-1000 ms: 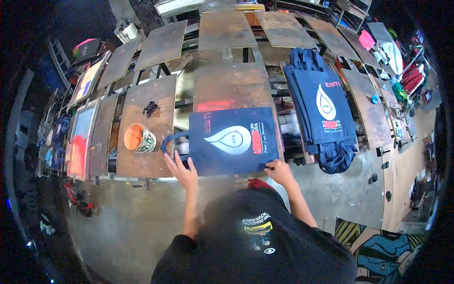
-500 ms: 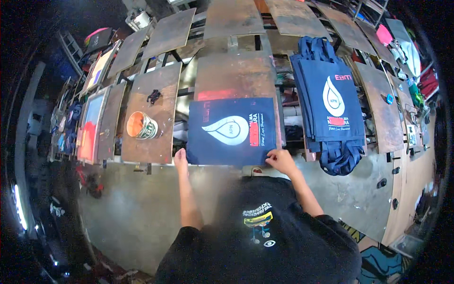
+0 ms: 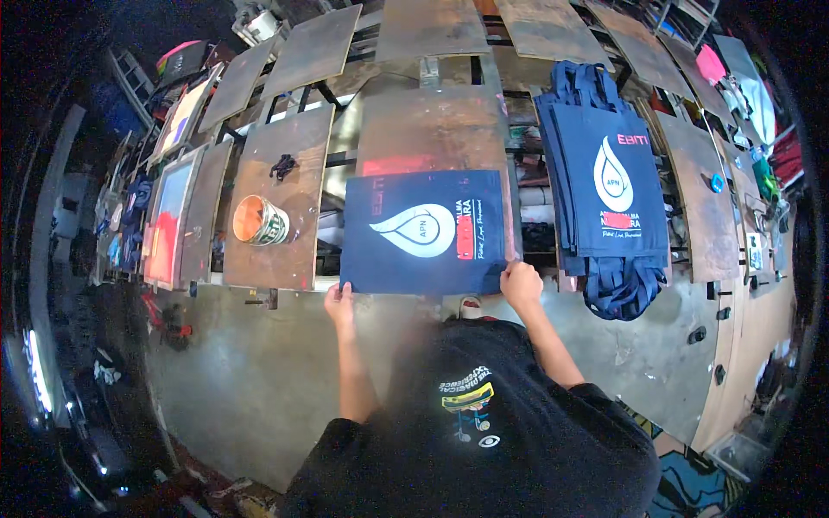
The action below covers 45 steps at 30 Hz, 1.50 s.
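A navy blue tote bag (image 3: 393,272) lies sideways, flat on the near part of a brown board (image 3: 423,129). White drop-shaped artwork, white lettering and a red block are printed on it. My left hand (image 3: 340,304) pinches its near left corner, thumb upward. At the near right corner, my right hand (image 3: 522,285) is closed on the fabric with the fingers curled in. To the right, a stack of matching navy bags (image 3: 574,173) covers another board, handles hanging over both ends.
On the board to the left stand an open paint-stained can (image 3: 261,221) and a small dark crumpled scrap (image 3: 282,167). Farther left leans a framed screen (image 3: 171,216) with red ink. More flat boards (image 3: 432,30) line the far side, with gaps between them. A blue round object (image 3: 717,183) sits at right.
My right hand has shifted slightly right and up to the bag's corner and curled tighter. My left hand has moved slightly right and down onto the near left corner. The bag lies nearly unchanged.
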Available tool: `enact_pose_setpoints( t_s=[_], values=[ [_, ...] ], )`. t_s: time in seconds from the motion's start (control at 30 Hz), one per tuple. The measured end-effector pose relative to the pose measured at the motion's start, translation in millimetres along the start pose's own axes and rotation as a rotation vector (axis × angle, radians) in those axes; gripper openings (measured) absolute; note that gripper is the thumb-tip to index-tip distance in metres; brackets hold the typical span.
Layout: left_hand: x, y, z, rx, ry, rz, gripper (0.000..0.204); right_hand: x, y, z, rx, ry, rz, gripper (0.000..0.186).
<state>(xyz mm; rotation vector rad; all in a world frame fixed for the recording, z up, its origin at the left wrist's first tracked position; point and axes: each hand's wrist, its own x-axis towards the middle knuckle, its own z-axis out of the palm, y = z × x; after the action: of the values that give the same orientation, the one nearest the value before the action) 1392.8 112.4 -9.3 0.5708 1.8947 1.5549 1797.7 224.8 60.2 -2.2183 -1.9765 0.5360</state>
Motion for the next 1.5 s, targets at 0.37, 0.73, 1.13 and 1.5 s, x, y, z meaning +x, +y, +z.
enact_pose_setpoints(
  t_s=[0.37, 0.73, 1.13, 1.5],
  values=[
    [9.2, -14.6, 1.4, 0.052, 0.074, 0.066, 0.015, -5.8, -3.5, -3.2, 0.066, 0.031, -0.071, 0.018],
    [8.3, -18.3, 1.8, 0.077, 0.081, 0.064, 0.014, -16.6, 0.5, -0.9, 0.091, 0.084, -0.084, 0.015],
    [7.7, -18.9, -1.9, 0.021, 0.074, 0.078, 0.016, -12.7, 2.1, -8.2, 0.075, 0.032, -0.122, 0.016],
    [-36.4, 74.7, 92.4, 0.884, 0.077, 0.735, 0.056, -12.6, 2.8, -18.8, 0.045, -0.053, -0.158, 0.024]
  ],
)
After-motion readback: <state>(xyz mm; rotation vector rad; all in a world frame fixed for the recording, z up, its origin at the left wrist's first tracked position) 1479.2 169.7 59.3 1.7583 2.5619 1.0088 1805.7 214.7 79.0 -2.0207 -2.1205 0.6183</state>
